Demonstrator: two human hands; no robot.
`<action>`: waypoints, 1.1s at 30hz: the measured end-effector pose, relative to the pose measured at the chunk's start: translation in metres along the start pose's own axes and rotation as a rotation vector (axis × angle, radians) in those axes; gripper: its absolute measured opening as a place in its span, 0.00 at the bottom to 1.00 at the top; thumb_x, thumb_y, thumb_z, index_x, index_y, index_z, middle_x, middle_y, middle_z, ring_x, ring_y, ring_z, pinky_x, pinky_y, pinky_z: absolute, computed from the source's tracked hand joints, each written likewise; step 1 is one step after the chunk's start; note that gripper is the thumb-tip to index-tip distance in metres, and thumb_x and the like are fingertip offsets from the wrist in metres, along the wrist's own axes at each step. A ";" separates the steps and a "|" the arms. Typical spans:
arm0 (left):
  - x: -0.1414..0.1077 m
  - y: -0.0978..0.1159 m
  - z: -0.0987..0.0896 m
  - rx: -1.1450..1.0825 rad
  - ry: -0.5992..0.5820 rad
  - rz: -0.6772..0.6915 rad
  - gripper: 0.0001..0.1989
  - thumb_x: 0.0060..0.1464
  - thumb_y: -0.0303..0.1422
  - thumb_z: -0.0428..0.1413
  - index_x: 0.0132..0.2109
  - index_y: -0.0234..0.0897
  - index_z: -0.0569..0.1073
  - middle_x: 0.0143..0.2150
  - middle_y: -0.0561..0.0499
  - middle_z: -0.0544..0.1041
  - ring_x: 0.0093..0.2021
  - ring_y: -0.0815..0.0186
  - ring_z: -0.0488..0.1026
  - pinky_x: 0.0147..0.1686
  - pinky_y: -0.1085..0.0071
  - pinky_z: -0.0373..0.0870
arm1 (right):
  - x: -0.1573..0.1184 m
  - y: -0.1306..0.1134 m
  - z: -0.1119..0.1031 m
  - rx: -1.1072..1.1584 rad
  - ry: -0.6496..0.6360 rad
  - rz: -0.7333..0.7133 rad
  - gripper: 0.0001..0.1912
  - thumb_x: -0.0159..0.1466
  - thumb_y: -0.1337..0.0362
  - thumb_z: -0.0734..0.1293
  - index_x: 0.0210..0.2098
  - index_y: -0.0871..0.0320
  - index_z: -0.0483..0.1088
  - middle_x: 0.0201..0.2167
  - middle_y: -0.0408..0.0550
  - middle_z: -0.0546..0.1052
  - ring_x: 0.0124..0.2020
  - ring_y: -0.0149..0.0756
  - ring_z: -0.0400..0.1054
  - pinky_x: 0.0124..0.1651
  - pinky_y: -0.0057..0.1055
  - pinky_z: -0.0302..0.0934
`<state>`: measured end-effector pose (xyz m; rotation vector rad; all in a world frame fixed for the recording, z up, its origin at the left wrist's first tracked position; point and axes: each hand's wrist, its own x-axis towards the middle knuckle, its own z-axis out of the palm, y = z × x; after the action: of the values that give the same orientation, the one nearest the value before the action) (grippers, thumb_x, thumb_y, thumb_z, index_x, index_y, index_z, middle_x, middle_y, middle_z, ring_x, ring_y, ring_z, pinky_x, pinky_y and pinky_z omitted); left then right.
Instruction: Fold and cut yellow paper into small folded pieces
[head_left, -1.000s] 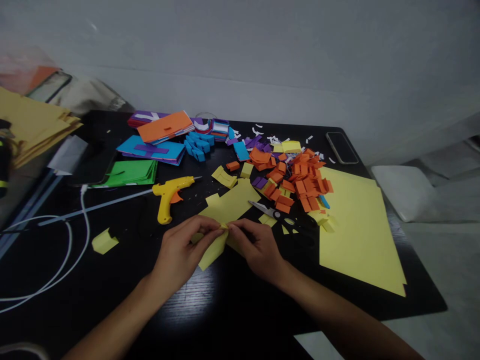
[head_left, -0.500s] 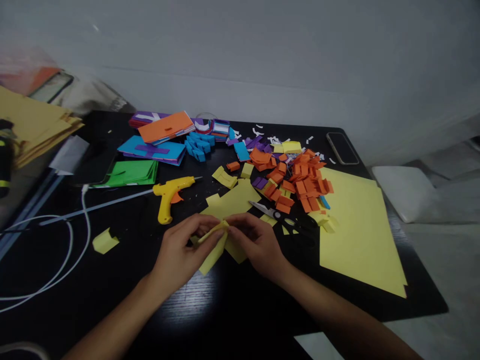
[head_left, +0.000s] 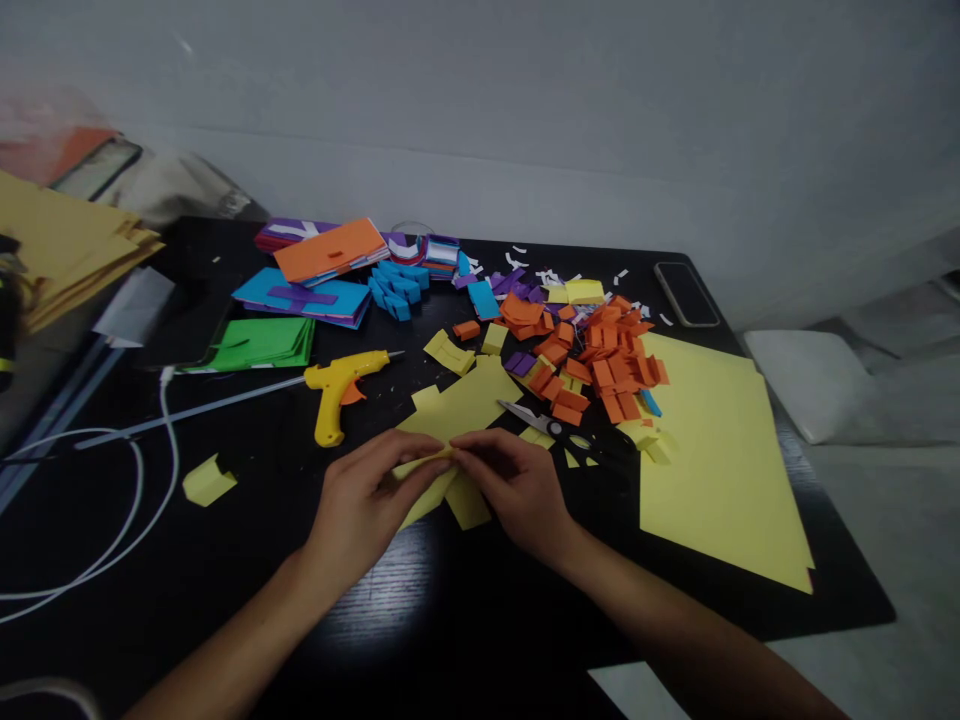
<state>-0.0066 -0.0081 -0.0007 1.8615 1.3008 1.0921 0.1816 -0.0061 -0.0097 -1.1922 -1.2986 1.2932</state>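
Observation:
My left hand (head_left: 371, 500) and my right hand (head_left: 521, 490) meet at the middle of the black table, thumbs and forefingers pinched together on a piece of yellow paper (head_left: 424, 502). Most of its upper edge is hidden by my fingers. Just beyond lie cut yellow paper pieces (head_left: 469, 400). To the right of these rest scissors (head_left: 551, 425), blades partly open, near my right hand. A yellow glue gun (head_left: 337, 390) lies on its side beyond my left hand, with a glue stick (head_left: 225, 405) reaching out of its back.
Folded orange paper pieces (head_left: 611, 360) are heaped at centre right, beside large yellow sheets (head_left: 712, 470). A phone (head_left: 686, 293) lies at the back right. Folded green paper (head_left: 262, 343) and blue paper (head_left: 300, 297) sit at back left. A white cable (head_left: 139, 510) loops at left.
The yellow paper between my hands has tilted up flatter, and its lower edge has risen a little. Both hands keep their pinch at nearly the same spot.

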 end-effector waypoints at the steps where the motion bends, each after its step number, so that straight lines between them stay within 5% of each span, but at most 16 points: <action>1: 0.000 0.001 0.000 0.006 0.011 0.010 0.03 0.60 0.30 0.65 0.42 0.40 0.80 0.37 0.53 0.82 0.36 0.68 0.79 0.35 0.76 0.73 | 0.000 -0.001 0.000 0.011 0.011 0.014 0.06 0.64 0.62 0.73 0.40 0.55 0.82 0.36 0.46 0.85 0.37 0.37 0.80 0.42 0.30 0.73; 23: -0.003 0.006 0.006 0.005 0.111 -0.061 0.02 0.57 0.30 0.67 0.38 0.40 0.81 0.33 0.54 0.82 0.30 0.70 0.77 0.27 0.76 0.71 | -0.001 -0.003 0.002 0.082 0.078 0.102 0.05 0.62 0.61 0.75 0.37 0.54 0.82 0.34 0.46 0.85 0.35 0.36 0.79 0.39 0.30 0.73; 33: -0.003 0.005 0.005 -0.094 0.085 -0.192 0.02 0.56 0.33 0.68 0.36 0.41 0.82 0.33 0.53 0.84 0.33 0.65 0.81 0.31 0.74 0.77 | -0.001 -0.005 0.001 0.064 0.075 0.102 0.05 0.62 0.61 0.75 0.37 0.54 0.82 0.34 0.46 0.85 0.35 0.37 0.79 0.39 0.31 0.72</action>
<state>-0.0006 -0.0123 0.0005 1.6008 1.4194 1.1199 0.1805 -0.0067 -0.0045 -1.2633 -1.1478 1.3400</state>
